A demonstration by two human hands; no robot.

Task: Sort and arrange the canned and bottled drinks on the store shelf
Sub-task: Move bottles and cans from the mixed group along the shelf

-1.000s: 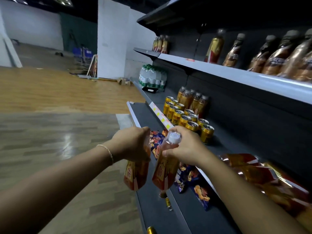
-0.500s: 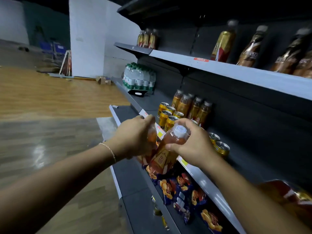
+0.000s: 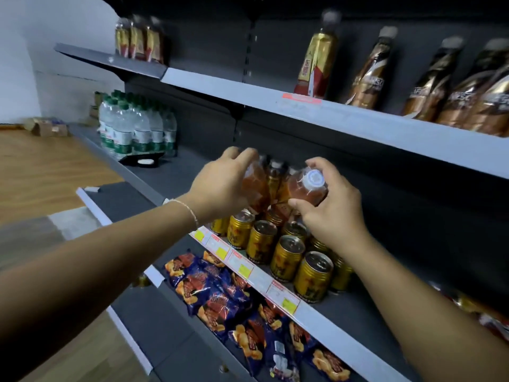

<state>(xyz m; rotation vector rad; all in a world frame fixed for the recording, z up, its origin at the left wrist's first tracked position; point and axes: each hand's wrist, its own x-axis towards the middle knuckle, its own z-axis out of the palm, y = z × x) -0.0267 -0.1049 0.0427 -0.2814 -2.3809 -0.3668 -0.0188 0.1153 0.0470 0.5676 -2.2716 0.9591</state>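
Note:
My left hand grips an amber tea bottle by its upper part, over the back of the middle shelf. My right hand holds a second amber bottle with a white cap, fingers curled round its shoulder. Both bottles hover above several gold cans that stand in rows on this shelf. Another amber bottle stands between the two held ones. The lower halves of the held bottles are hidden by my hands and the cans.
A pack of water bottles stands at the shelf's far left. The upper shelf carries gold and brown bottles. Blue snack bags lie on the lower shelf. Wooden floor stretches to the left.
Both hands rose from below shelf level and moved forward, carrying the two bottles over the gold cans toward the bottles at the back. The view turned right, closer to the shelf.

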